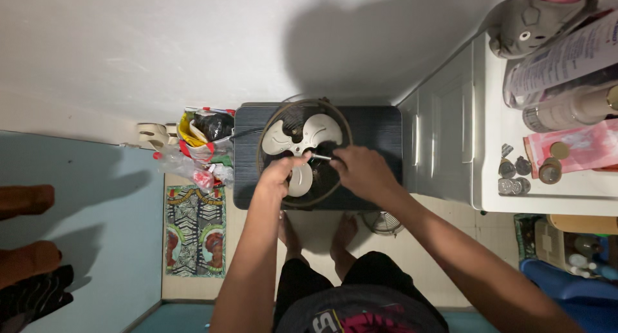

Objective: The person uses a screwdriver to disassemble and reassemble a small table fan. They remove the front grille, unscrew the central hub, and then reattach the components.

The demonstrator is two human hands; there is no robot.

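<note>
On the dark slatted worktop point(380, 130), lay face-up a round wire-caged fan with pale plastic blades point(304, 152), front grille already off. Left hand point(278, 175) fingers pinching the hub; right hand point(362, 169) fingers closed round a slim metal tool point(320, 156). Blades still mounted.

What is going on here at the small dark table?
A person stands over a dark table with a fan lying face up, its pale blades exposed. The left hand rests on a blade near the hub. The right hand holds a thin tool pointed at the hub.
</note>
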